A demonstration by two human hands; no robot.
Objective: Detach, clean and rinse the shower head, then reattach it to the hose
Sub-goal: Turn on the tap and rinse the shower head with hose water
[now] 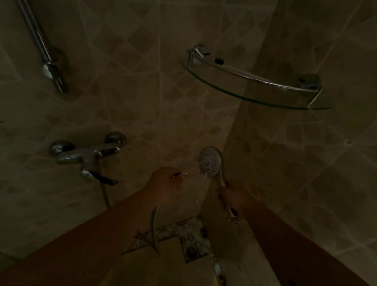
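Right hand (233, 195) is gripping the handle of the round chrome shower head (209, 161), detached, spray face tilted up toward the camera, near the tiled corner. Left hand (166, 183) is curling closed around the end of the thin metal hose (155, 226), just left of the head. Chrome wall mixer tap (85, 152) is sitting further left.

dim tiled shower corner (233, 115), glass corner shelf (250, 97), floor drain (191, 251)
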